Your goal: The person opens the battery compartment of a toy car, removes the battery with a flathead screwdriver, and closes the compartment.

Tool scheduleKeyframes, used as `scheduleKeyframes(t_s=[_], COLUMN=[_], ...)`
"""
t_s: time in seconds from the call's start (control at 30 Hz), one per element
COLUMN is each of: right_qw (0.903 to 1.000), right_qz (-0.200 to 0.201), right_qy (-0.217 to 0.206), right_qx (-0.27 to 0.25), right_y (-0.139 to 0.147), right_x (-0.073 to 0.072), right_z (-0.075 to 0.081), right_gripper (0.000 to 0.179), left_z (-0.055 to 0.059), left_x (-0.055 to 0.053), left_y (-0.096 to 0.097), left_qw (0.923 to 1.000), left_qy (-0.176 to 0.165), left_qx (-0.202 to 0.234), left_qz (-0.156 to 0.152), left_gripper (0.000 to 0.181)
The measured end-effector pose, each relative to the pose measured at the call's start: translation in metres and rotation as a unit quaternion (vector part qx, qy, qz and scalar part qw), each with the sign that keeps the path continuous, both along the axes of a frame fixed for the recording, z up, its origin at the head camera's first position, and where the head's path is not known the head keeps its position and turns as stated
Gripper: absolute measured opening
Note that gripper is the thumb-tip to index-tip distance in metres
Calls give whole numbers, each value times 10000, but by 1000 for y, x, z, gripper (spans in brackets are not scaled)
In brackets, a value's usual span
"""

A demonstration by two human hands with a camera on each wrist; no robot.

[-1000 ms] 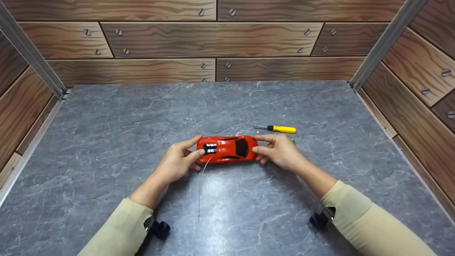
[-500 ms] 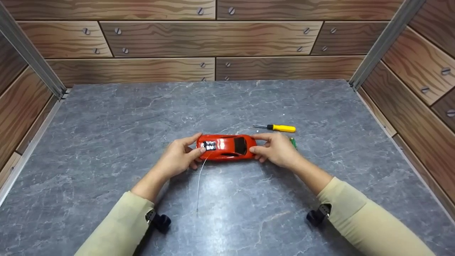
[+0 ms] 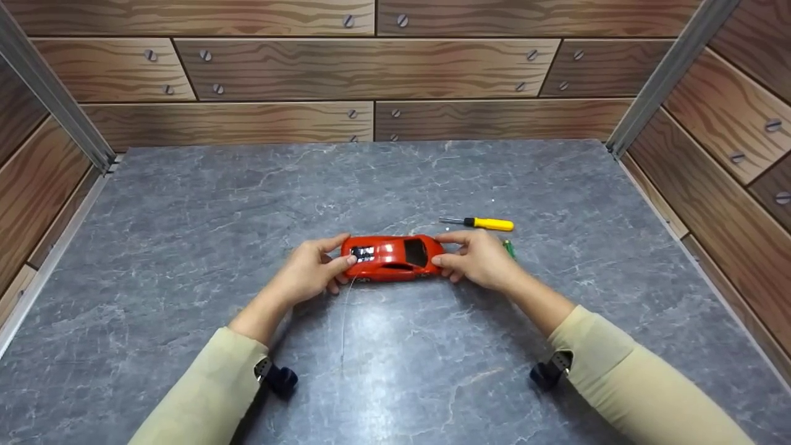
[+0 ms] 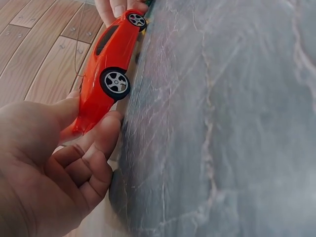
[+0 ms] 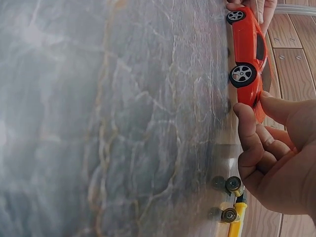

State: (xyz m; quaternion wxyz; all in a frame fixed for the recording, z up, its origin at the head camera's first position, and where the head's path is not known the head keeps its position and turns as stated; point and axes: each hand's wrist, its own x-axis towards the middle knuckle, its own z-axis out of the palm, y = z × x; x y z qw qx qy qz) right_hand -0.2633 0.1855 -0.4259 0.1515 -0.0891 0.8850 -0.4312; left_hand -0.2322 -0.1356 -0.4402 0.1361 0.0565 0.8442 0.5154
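Observation:
A red toy car (image 3: 390,253) with dark windows lies lengthwise between my two hands, wheels down, close over the grey marbled table. My left hand (image 3: 309,270) grips one end, thumb on top beside the black-and-silver engine detail (image 3: 363,253). At the other end, beyond the dark windshield (image 3: 416,252), my right hand (image 3: 485,259) pinches the car between thumb and fingers. Its silver-spoked wheels (image 4: 115,82) show in both wrist views. From the car's near side a thin antenna wire (image 3: 343,321) trails toward me.
A screwdriver (image 3: 491,224) with a yellow handle lies behind my right hand. Beside that hand is a green battery (image 3: 508,248); two round battery ends (image 5: 233,184) show in the right wrist view. Tiny white bits (image 3: 447,229) dot the table (image 3: 247,198). Wood-patterned panels (image 3: 364,68) enclose it.
The car has shifted slightly left and tilted, so more of its near side shows. My right hand has moved a little left with it, uncovering more of the green battery.

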Motion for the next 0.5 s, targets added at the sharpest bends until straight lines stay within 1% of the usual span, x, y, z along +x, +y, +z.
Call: scheduleKeyframes(t_s=[0.17, 0.3, 0.43, 0.5], right_qw=[9999, 9999, 10000, 9996], right_qz=[-2, -38, -65, -90], right_qy=[-100, -103, 58, 237], right_qx=[15, 45, 5, -92], right_y=[0, 1, 4, 8], right_x=[-1, -1, 1, 3], right_z=[0, 0, 0, 2], right_gripper=[55, 55, 55, 54], left_z=[-1, 0, 3, 5], left_x=[-4, -6, -5, -4], left_y=[1, 2, -1, -4], left_qw=[10000, 10000, 9993, 9980], left_qy=[-6, 4, 118, 286], left_qx=[23, -73, -337, -521], left_qz=[-2, 20, 115, 200], left_gripper=[63, 63, 64, 64])
